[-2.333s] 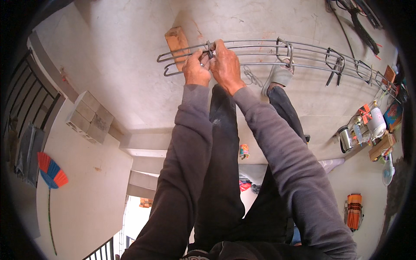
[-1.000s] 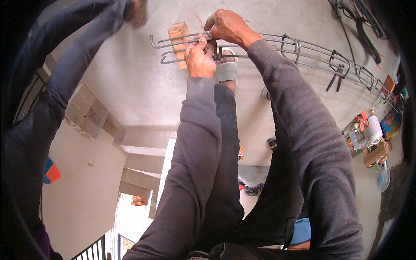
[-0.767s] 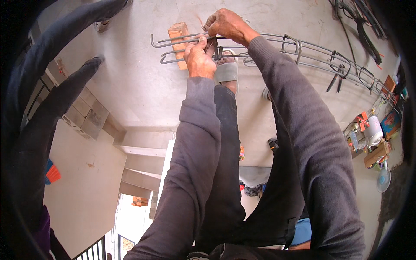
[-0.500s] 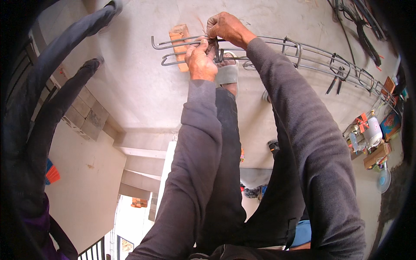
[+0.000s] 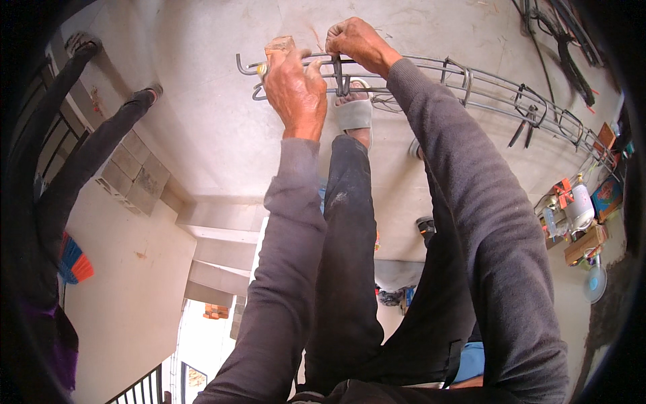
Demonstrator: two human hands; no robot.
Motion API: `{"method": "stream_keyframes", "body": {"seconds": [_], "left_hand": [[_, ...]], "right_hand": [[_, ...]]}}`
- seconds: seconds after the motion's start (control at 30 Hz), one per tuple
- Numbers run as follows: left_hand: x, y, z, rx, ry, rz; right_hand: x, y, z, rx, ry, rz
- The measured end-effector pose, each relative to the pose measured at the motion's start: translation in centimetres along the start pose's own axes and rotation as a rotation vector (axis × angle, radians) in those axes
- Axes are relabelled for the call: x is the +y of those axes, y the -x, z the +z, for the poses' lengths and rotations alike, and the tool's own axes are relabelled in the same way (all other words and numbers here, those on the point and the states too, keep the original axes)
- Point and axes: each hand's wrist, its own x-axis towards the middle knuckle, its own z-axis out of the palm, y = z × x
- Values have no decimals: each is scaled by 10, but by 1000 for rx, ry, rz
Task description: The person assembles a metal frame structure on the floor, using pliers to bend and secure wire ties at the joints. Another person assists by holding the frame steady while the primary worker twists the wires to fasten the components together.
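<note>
A long cage of steel rebar point(image 5: 420, 64) reaches from beside my hands toward the far right, with bent stirrups point(image 5: 465, 84) around its bars. My left hand point(image 5: 295, 97) is over the hooked bar ends, fingers apart, a ring on one finger. It partly covers an orange brick point(image 5: 279, 44) under the bars. My right hand point(image 5: 360, 44) is closed at the top of a dark stirrup point(image 5: 338, 71); what its fingertips pinch is hidden. My sandalled foot point(image 5: 354, 114) is beside that stirrup.
A black two-handled tool point(image 5: 522, 128) hangs at the cage. Dark cables point(image 5: 565, 57) lie upper right; a white bottle-shaped container point(image 5: 579, 207) and boxes stand at right. Another person's legs point(image 5: 101, 141) are at left, near grey blocks point(image 5: 131, 172) and steps point(image 5: 222, 252).
My left hand has let go near the stirrup and moved left over the bar ends and brick, its fingers opening. My right hand stays nearly in place. The other person's legs have shifted.
</note>
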Motion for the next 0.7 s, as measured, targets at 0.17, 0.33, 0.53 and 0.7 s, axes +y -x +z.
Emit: {"method": "stream_keyframes", "body": {"seconds": [0.17, 0.33, 0.53, 0.7], "left_hand": [[-30, -33, 18, -526, 319, -116], [-26, -49, 17, -681, 357, -238], [-37, -47, 29, -652, 441, -242], [-36, -44, 31, -636, 537, -285]], "right_hand": [[-7, 2, -1, -48, -24, 1], [-4, 5, -6, -10, -24, -16], [-3, 0, -6, 3, 40, 22], [-10, 4, -13, -38, -4, 94]]}}
